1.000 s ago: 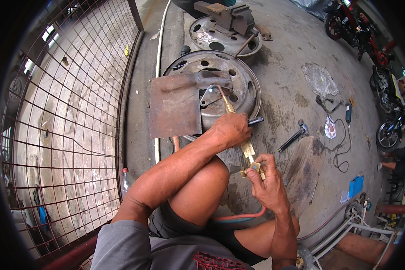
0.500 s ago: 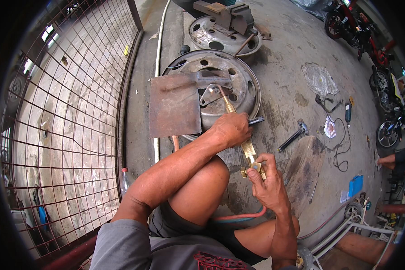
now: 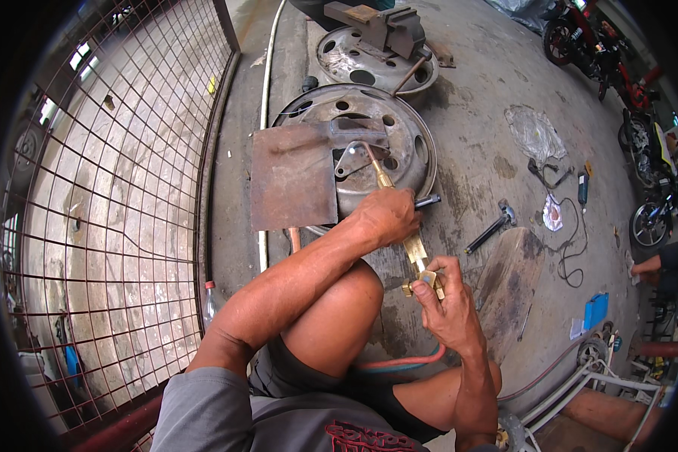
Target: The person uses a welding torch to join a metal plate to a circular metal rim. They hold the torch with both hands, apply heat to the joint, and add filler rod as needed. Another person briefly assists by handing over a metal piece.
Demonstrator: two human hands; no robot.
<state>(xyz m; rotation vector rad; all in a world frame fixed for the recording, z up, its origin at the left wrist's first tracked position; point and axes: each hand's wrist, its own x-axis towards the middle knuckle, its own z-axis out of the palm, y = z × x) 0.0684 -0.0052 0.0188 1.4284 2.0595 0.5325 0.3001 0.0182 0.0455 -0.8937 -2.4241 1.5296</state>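
My left hand (image 3: 388, 216) is closed around the body of a brass gas torch (image 3: 414, 252). A dark cylindrical piece (image 3: 427, 201) sticks out past its right side; what it belongs to is hidden. My right hand (image 3: 448, 305) grips the torch's rear end by the valve knobs (image 3: 423, 287). The nozzle points away from me at a small metal bracket (image 3: 352, 163) with a hole, and a bright spot glows on the bracket near the tip. This bracket lies on a steel wheel rim (image 3: 419, 120), beside a flat rusty plate (image 3: 294, 181) and a rusty metal block (image 3: 365, 133).
Behind stands a vise (image 3: 388, 30) on a second wheel rim (image 3: 339, 56). To the right lie a black-handled tool (image 3: 490, 231), a wooden board (image 3: 511, 271) and a corded power tool (image 3: 583, 188). A wire mesh gate (image 3: 128, 196) runs along the left. Red and blue hoses (image 3: 410, 362) pass beneath my right arm.
Both hands and the torch stay almost exactly where they were. At the far right edge, another person's arm and leg have shifted slightly.
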